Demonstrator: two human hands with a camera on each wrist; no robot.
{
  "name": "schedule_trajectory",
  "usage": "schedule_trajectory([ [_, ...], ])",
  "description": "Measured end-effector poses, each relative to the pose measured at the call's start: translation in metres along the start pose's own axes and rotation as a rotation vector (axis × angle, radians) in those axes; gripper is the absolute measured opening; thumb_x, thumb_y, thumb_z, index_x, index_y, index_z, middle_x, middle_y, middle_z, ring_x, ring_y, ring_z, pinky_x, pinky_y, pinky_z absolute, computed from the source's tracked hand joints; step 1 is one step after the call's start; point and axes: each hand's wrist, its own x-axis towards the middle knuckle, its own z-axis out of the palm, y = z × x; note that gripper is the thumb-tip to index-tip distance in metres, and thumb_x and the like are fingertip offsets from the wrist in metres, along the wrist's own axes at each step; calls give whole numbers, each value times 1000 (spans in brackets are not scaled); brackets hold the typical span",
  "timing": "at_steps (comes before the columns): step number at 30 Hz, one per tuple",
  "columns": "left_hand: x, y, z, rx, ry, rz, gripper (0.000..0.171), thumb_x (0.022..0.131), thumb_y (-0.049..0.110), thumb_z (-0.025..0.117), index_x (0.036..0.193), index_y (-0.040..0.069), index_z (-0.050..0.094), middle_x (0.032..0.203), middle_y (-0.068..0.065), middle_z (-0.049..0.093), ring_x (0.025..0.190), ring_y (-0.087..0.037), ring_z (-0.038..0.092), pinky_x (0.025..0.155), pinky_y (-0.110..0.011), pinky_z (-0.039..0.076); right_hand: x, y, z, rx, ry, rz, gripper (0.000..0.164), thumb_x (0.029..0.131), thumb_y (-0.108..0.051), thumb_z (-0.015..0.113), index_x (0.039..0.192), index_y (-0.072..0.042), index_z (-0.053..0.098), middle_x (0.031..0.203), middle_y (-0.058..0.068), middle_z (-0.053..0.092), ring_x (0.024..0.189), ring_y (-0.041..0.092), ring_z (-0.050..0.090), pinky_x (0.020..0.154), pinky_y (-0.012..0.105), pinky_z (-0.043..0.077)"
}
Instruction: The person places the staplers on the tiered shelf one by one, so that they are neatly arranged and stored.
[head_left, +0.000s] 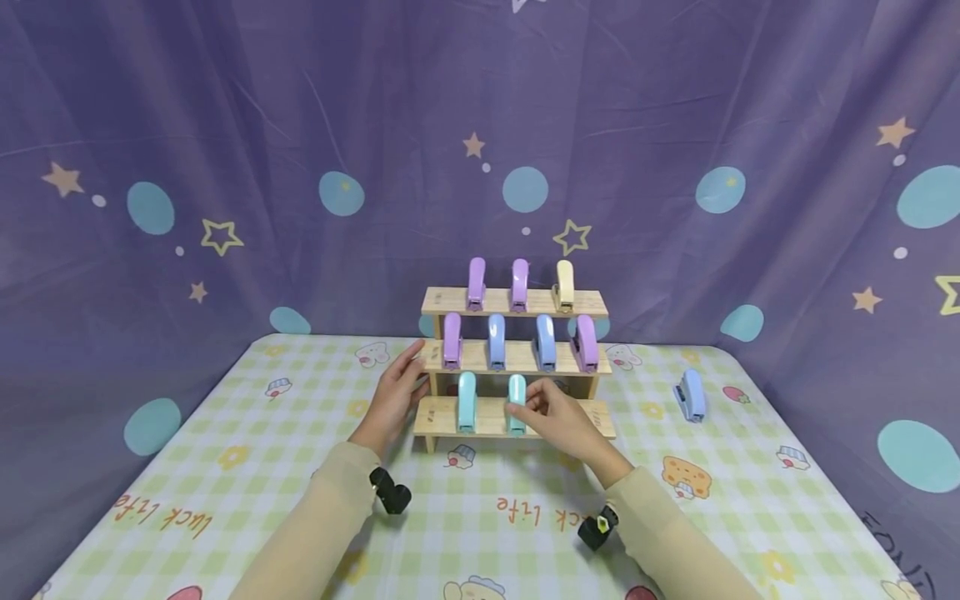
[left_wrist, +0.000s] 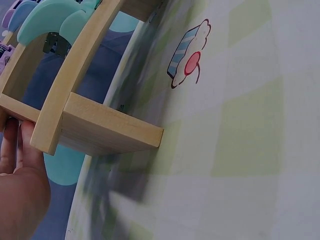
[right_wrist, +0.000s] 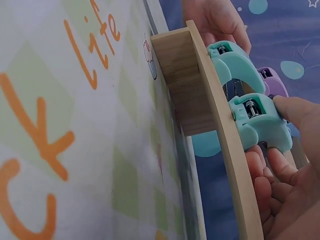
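Note:
My right hand [head_left: 558,419] pinches a teal stapler [head_left: 517,406] on the right part of the bottom shelf, thumb on one side and fingers on the other. That stapler [right_wrist: 262,122] stands on the board in the right wrist view. To its left another teal stapler [head_left: 467,402] stands apart from it. At the left end of the three-tier wooden rack [head_left: 435,417], my left hand [head_left: 392,396] touches the wood near the middle shelf. Fairly straight fingers [left_wrist: 31,145] rest against the wood in the left wrist view, where part of the hand is out of frame.
The middle shelf carries purple staplers [head_left: 452,342] and blue staplers [head_left: 497,342]. Two purple staplers [head_left: 476,283] and a yellow stapler [head_left: 566,285] stand on top. A blue stapler [head_left: 692,395] sits on the checked tablecloth [head_left: 300,417] at right. A purple curtain [head_left: 420,100] hangs behind.

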Motion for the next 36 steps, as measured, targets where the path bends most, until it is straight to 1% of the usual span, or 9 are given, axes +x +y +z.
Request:
schedule_trajectory([
  [8, 0, 0, 0, 17, -2, -4, 50, 108, 28, 48, 157, 21, 37, 146, -11, 44, 131, -27, 45, 111, -33, 43, 2, 2, -1, 0, 1, -22, 39, 93, -43, 71, 113, -13, 56, 95, -1, 62, 79, 18, 56, 66, 32, 49],
  [14, 0, 0, 0, 19, -2, -4, 49, 109, 27, 47, 157, 21, 37, 145, -11, 45, 130, -26, 46, 110, -31, 43, 3, 3, -1, 4, 4, -11, 39, 92, -42, 73, 114, -14, 56, 94, -2, 62, 79, 17, 56, 67, 32, 49],
  [19, -1, 1, 0, 20, 2, -1, 49, 109, 27, 47, 156, 22, 37, 145, -11, 45, 131, -26, 46, 111, -32, 43, 4, 3, -2, 4, -5, -9, 41, 93, -43, 72, 117, -13, 56, 95, -2, 62, 81, 17, 56, 67, 32, 49],
  [21, -1, 1, 0, 22, 3, -3, 49, 108, 27, 47, 156, 22, 37, 145, -10, 45, 131, -26, 46, 111, -32, 43, 3, 3, -3, 22, -23, -4, 43, 94, -44, 71, 119, -13, 55, 97, -1, 62, 82, 17, 56, 68, 32, 49],
  [25, -1, 0, 0, 26, 1, -6, 49, 108, 27, 47, 156, 22, 37, 146, -10, 45, 131, -27, 46, 111, -33, 43, 1, 5, -8, 73, -76, 7, 48, 95, -44, 69, 126, -11, 53, 103, 1, 63, 88, 18, 58, 75, 34, 52],
  [29, 0, 0, 0, 25, -2, -4, 50, 109, 27, 47, 157, 20, 36, 147, -11, 44, 132, -29, 44, 111, -35, 43, -4, 8, -18, 120, -131, -11, 50, 98, -40, 66, 132, -7, 51, 108, 5, 63, 94, 20, 61, 83, 36, 54],
  [31, 0, 0, 0, 22, -5, -3, 51, 109, 27, 47, 157, 19, 35, 147, -11, 43, 133, -29, 44, 111, -34, 42, -7, 11, -25, 143, -155, -24, 47, 100, -35, 64, 134, -5, 49, 109, 7, 63, 95, 21, 63, 85, 36, 55],
  [36, 0, 0, 0, 11, -8, 0, 52, 109, 26, 47, 158, 16, 34, 147, -12, 44, 133, -29, 44, 111, -34, 42, -14, 16, -42, 173, -202, -65, 42, 103, -26, 60, 133, 1, 48, 107, 12, 64, 94, 25, 65, 82, 37, 57],
])
